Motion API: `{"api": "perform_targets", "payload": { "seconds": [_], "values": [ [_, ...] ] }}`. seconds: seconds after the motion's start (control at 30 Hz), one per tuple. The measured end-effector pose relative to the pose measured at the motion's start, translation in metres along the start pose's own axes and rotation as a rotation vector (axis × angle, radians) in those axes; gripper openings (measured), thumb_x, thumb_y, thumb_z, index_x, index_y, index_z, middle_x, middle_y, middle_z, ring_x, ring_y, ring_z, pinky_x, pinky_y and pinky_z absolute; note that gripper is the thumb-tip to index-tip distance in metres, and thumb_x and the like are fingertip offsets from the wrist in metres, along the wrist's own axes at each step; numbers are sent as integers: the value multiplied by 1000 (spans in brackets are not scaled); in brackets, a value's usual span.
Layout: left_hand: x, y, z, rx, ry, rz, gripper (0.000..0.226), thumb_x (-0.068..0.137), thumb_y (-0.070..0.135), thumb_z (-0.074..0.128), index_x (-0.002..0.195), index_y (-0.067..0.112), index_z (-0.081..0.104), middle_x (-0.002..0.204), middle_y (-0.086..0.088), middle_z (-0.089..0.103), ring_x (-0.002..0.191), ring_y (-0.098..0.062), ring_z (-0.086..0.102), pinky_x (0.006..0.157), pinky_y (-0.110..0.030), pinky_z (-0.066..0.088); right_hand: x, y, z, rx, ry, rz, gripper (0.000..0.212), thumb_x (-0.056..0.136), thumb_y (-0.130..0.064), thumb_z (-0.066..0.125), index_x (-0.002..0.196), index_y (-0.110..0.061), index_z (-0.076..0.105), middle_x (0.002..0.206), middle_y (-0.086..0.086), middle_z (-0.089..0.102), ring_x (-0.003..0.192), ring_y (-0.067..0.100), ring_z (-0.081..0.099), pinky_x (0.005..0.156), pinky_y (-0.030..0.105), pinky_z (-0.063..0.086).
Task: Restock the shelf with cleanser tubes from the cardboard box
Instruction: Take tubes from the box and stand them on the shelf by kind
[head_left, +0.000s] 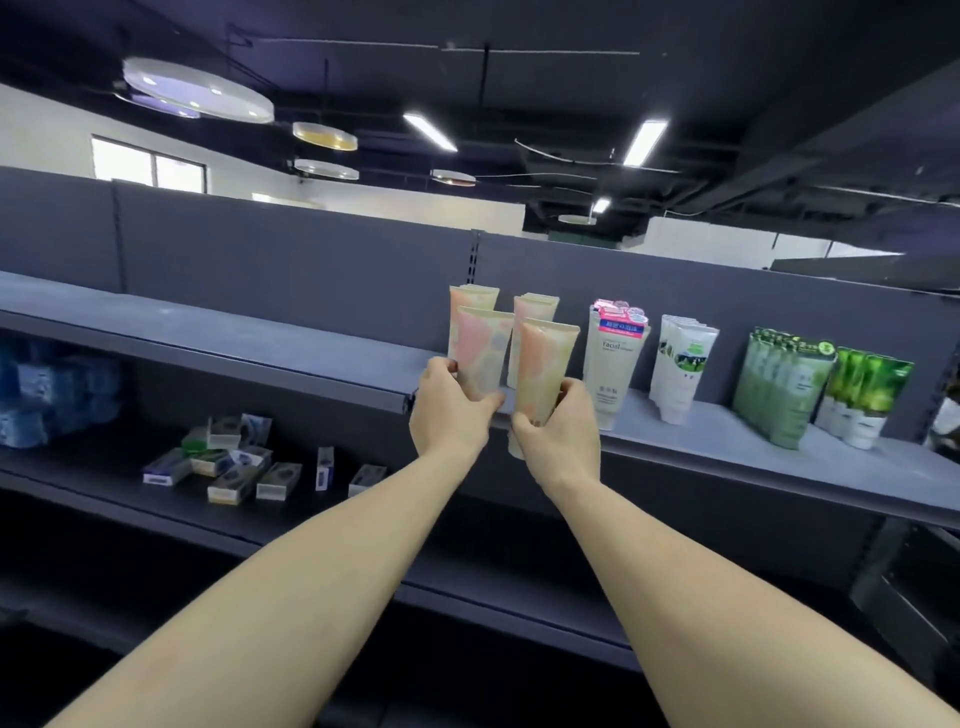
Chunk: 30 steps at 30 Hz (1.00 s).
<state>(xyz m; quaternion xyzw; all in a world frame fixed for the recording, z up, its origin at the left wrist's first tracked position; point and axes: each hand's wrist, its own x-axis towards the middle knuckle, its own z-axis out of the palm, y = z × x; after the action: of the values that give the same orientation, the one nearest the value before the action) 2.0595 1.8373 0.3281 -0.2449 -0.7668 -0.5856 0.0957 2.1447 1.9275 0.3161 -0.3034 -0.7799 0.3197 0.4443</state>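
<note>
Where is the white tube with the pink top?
In the head view, the white tube with the pink top stands on the upper shelf, right of the right hand and its pastel tube.

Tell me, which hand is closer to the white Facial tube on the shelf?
Right. The right hand grips a pastel tube just left of the white Facial tube; the left hand holds another pastel tube farther left.

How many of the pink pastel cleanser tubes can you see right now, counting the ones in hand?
4 clearly: one in the left hand, one in the right hand, and two front tubes standing on the shelf behind them. More stand hidden behind those two.
</note>
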Motion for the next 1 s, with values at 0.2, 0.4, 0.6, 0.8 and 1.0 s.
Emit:
{"api": "perform_targets", "payload": {
  "seconds": [0.2,0.4,0.6,0.8,1.0],
  "values": [
    [57,-7,43,-14,-46,13,55,72,43,83,107,23,45,106,8,58,85,-13,57,56,-25,36,66,18,29,4,90,20,53,80,-29,77,122,-22,45,115,-2,56,98,15,60,85,40,57],
    [105,-12,92,-38,-71,32,56,70,42,84,107,23,45,102,9,57,87,-13,56,61,-27,38,125,38,53,-35,133,32,53,81,-29,74,124,-20,45,119,0,56,103,20,61,86,42,55],
    [135,-20,130,-37,-96,26,56,67,45,82,105,23,46,101,9,57,82,-13,56,57,-27,36,158,48,70,-71,214,57,51,80,-23,69,125,-18,45,121,3,57,110,25,59,89,45,52],
    [151,-23,149,-24,-121,61,58,63,45,83,103,23,46,96,10,56,81,-13,57,64,-31,43,169,57,77,-128,250,94,48,83,-16,65,127,-13,45,131,7,49,119,29,52,93,41,47],
    [156,-27,155,-49,-150,71,58,62,45,83,102,24,46,98,8,57,82,-13,58,61,-29,41,168,61,82,-170,262,126,48,84,-17,64,127,-14,45,131,8,48,117,30,53,93,43,48]
  ]
}}
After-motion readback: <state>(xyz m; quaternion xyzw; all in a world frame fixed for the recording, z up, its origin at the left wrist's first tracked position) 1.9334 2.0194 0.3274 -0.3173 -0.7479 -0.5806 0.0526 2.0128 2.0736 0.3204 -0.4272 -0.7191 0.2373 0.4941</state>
